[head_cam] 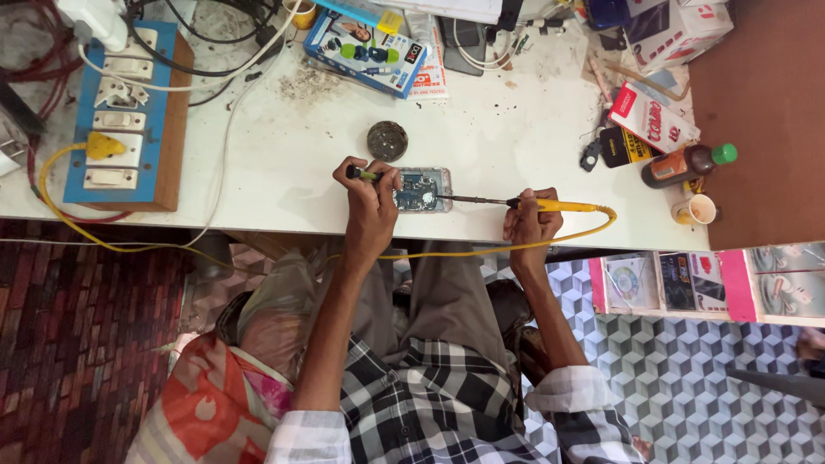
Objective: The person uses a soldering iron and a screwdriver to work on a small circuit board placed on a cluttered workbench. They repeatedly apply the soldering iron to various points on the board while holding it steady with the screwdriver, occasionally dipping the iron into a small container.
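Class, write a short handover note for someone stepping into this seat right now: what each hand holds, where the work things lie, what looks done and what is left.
Left hand: closed on a small green-handled tool, resting at the left edge of the opened phone.
Right hand: closed on the yellow soldering iron, its tip on the phone's exposed board.
The phone lies flat near the front edge of the white table; a round dark tin sits just behind it.
Done: the phone's back is off, board exposed.
Left: the joint under the tip is too small to judge; the back is not yet refitted.
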